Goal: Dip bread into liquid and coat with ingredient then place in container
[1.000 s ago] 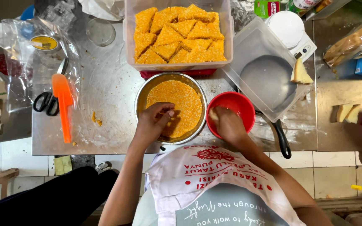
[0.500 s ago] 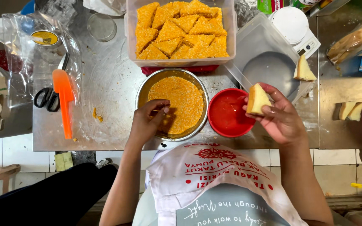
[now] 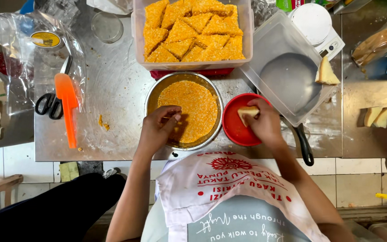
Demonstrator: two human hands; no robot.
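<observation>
My left hand rests with curled fingers on the near left rim of a round metal pan filled with orange crumbs. Whether it grips anything is unclear. My right hand holds a pale triangular bread piece down inside a red bowl just right of the pan. Behind the pan stands a clear tub packed with several orange crumb-coated triangles.
A clear plastic lid lies over a black-handled frying pan at the right, with one bread piece on it. Scissors, an orange scraper and a plastic bag lie left. Two bread pieces sit far right.
My right hand brought the bread piece down from beside the lid into the red bowl. My left hand stayed at the crumb pan.
</observation>
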